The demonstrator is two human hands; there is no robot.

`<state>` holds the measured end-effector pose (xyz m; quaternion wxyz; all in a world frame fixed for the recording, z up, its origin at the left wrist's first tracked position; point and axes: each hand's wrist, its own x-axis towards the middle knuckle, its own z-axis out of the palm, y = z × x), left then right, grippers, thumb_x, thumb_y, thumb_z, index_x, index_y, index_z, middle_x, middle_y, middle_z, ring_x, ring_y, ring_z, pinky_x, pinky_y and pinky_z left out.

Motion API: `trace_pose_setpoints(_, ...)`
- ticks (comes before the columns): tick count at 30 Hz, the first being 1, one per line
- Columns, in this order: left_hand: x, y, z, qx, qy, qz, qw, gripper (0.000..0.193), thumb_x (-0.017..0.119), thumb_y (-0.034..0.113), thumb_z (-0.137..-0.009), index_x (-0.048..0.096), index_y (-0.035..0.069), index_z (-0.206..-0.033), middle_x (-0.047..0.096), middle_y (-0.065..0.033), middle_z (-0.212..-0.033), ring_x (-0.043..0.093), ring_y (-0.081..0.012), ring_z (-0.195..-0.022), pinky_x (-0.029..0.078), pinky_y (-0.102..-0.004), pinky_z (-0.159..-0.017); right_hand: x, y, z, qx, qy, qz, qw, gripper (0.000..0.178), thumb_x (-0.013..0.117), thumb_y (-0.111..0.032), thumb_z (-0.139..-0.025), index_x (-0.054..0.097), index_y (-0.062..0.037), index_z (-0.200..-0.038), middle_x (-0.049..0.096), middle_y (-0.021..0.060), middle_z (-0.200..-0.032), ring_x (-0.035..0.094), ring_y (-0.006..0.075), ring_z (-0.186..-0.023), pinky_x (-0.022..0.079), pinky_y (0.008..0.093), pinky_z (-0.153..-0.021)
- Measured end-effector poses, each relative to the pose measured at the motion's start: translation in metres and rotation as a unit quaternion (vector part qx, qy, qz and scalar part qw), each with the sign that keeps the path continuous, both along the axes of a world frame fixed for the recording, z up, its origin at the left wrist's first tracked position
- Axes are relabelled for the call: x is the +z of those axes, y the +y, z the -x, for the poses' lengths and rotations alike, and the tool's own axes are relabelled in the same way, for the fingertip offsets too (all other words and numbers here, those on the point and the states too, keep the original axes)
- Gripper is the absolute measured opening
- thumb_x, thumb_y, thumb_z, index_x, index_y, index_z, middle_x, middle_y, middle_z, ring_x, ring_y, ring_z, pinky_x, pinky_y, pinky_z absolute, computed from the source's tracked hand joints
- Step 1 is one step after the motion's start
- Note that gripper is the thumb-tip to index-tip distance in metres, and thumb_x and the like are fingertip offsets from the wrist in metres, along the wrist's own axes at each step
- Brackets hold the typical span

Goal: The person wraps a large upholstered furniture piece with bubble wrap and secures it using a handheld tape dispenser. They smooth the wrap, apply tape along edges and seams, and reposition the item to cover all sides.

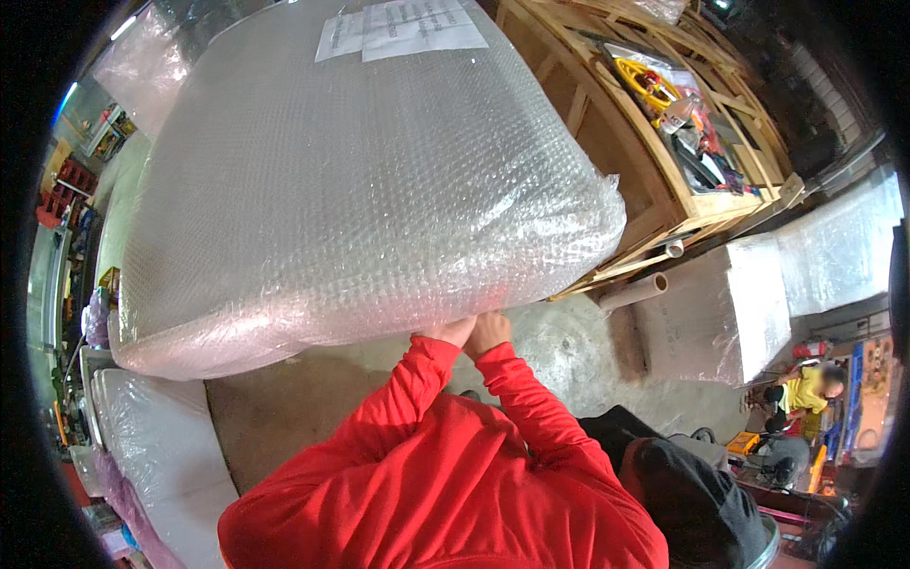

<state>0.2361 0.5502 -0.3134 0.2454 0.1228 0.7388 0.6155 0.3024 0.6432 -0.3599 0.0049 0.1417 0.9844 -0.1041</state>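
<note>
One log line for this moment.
left hand: at near edge of bubble-wrapped package; right hand: beside left, same edge; grip: unclear, fingertips hidden; paper sheets: on package; wooden crate: right of package

Across the upper middle of the frame, the bubble-wrapped block (370,180) bars our reach upward; our left hand (454,332) and right hand (491,332) sit together at its lower edge. We have room over the concrete floor (559,346) right of centre, as far as the pale tube (635,291) and wrapped box (701,313). The wooden crate (656,159) blocks us upper right, the plastic-wrapped slab (156,446) lower left.
</note>
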Motion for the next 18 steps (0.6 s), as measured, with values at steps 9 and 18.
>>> trace_pose_setpoints(9,-0.045,-0.005,0.009,-0.201,0.277,0.293,0.893,0.052,0.05,0.041,-0.097,0.059,0.007,-0.135,0.062,-0.0194,-0.133,0.056,-0.0381,-0.123,0.042,-0.047,-0.106,0.045,0.016,-0.05,0.074,-0.268,0.122,0.953,0.056,0.076,-0.045,-0.068,0.069,-0.0146,-0.115,0.074,0.0165,-0.103,0.071,0.0359,-0.099,0.057,0.0467,-0.087)
trace_pose_setpoints(18,-0.007,-0.125,-0.043,-0.069,-0.487,-0.111,0.864,0.066,0.058,0.063,-0.095,0.059,0.007,-0.131,0.069,-0.0085,-0.109,0.066,-0.0198,-0.087,0.055,-0.0372,-0.079,0.166,0.014,-0.075,0.252,0.005,0.208,0.945,0.07,0.086,-0.036,-0.065,0.068,-0.0209,-0.131,0.068,0.0177,-0.082,0.068,0.0346,-0.064,0.054,0.0448,-0.058)
